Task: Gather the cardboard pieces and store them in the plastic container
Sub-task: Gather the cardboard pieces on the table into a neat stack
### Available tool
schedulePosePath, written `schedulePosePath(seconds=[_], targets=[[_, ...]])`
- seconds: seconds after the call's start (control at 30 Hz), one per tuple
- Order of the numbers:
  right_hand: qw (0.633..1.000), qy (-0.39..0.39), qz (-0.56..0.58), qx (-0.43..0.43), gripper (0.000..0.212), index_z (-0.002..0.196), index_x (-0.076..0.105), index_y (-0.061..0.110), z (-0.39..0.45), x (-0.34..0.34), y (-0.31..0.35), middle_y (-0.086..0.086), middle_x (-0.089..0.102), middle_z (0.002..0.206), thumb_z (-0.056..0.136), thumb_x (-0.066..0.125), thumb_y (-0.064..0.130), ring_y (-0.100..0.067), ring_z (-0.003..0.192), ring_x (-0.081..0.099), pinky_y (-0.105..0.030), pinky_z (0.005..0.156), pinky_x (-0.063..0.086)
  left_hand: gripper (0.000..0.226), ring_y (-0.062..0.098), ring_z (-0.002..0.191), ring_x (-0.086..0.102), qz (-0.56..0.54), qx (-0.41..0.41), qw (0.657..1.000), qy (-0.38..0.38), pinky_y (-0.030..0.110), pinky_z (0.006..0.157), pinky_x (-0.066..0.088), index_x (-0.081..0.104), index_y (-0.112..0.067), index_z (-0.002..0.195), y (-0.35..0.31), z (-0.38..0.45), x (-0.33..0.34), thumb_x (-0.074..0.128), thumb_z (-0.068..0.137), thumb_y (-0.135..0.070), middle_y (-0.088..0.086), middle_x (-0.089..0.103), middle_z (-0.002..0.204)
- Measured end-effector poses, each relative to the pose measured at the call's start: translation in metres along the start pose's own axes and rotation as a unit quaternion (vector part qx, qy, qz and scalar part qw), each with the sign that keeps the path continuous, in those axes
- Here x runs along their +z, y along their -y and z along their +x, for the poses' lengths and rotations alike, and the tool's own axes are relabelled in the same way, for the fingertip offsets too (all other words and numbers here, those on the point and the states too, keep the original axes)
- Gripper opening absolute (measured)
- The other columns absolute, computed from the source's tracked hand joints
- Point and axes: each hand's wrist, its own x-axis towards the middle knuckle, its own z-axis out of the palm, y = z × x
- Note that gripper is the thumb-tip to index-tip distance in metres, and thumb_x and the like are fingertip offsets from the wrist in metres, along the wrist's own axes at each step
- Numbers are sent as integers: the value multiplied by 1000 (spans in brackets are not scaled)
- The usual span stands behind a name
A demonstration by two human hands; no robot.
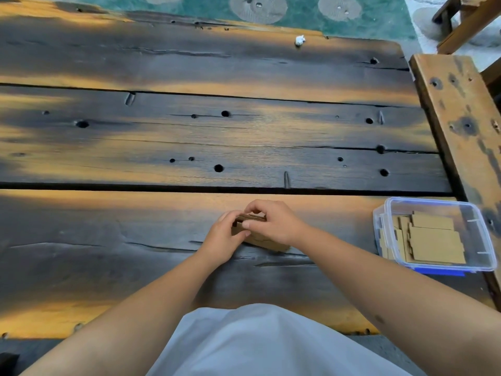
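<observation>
Lower centre of the frame: left hand [225, 236] and right hand [273, 222] both curl around a small stack of cardboard pieces [250, 221] on the counter [135, 147]. Plastic container [473, 213], lower right, already holds pieces. Risk: an uneven squeeze could let loose pieces slide out in transit.

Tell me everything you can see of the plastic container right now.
The plastic container is a clear rectangular box with rounded corners and a blue base edge along its near side. It has no lid on and sits upright at the right end of the wooden table, beside a wooden bench. Several flat tan cardboard pieces lie stacked inside it. Neither hand touches it.
</observation>
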Motion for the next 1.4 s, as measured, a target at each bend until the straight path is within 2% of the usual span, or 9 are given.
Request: schedulePosePath(seconds=[0.17, 0.33, 0.5, 0.63, 0.87, 0.97, 1.17, 1.3, 1.4], targets=[[993, -24, -94, -67, 21, 106, 67, 8, -3, 3, -4, -10, 64, 102, 85, 64, 8, -26, 95, 59, -32, 83, 45, 31, 10, 95, 62, -49, -24, 998, 30, 27, 84, 48, 56, -42, 99, 1, 0, -1, 73, 79, -25, -11, 68, 99], [997, -49, -50, -23, 19, 107, 65, 15, -12, 10, -7, -6, 71, 98, 90, 58, 11, -26, 88, 62, -38, 80, 49, 29, -1, 85, 66, -174, -36, 982, 60, 14, 75, 49, 67, -49, 93, -9, 1, 0, 75, 69, -33, -18, 73, 90], [994, -109, 2, -34, 13, 96, 68, 12, -18, 3, -9, 2, 67, 91, 85, 65, 6, -13, 86, 57, -25, 77, 41, 29, 8, 87, 64, -195, -57, 977, 67, 33, 86, 52, 71, -46, 93, -3, 5, 2, 75, 73, -25, -13, 74, 91], [987, -138, 85, 11, 20, 94, 68, 28, -27, -16, -5, 20, 66, 86, 86, 65, 9, 2, 82, 60, -18, 76, 46, 32, 7, 87, 67, -200, -77, 975, 64, 31, 83, 52, 70, -50, 93, 0, 8, 0, 76, 71, -27, -12, 75, 92], [976, -217, 16, -30, 20, 110, 69, 15, -40, -73, 14, 9, 66, 92, 90, 65, 15, 2, 84, 55, -2, 71, 38, 33, 19, 91, 65, -158, -87, 982, 48, 42, 91, 54, 69, -41, 85, 4, 14, 4, 74, 81, -9, -6, 72, 94], [969, -244, 13, -43, 22, 113, 66, 17, -41, -101, 23, 10, 65, 92, 92, 60, 16, -2, 84, 56, -8, 70, 41, 26, 20, 93, 59, -118, -86, 988, 58, 41, 92, 51, 64, -34, 96, 3, 16, 5, 72, 84, -12, -3, 68, 97], [953, -21, -301, -4, 55, 135, 41, 25, -12, -108, 22, -5, 58, 125, 85, 49, 2, -27, 108, 57, -39, 75, 49, 52, -10, 74, 58, -95, -78, 991, 46, 4, 61, 41, 58, -60, 85, 2, 9, 5, 67, 87, -9, -19, 62, 84], [939, 114, -324, 6, 35, 113, 44, 26, 3, -69, 16, -4, 60, 96, 87, 44, 3, -27, 83, 57, -37, 59, 44, 50, 2, 76, 56, -92, -75, 993, 26, 13, 67, 44, 54, -56, 84, 1, 7, 8, 66, 86, -8, -14, 62, 84], [929, 133, -343, -27, 13, 97, 53, 27, 13, -47, 15, 1, 50, 79, 93, 47, 17, -28, 76, 57, -34, 56, 41, 46, 13, 94, 59, -90, -85, 992, 19, 29, 83, 49, 44, -50, 93, 1, 5, 9, 67, 86, -11, -8, 65, 103]])
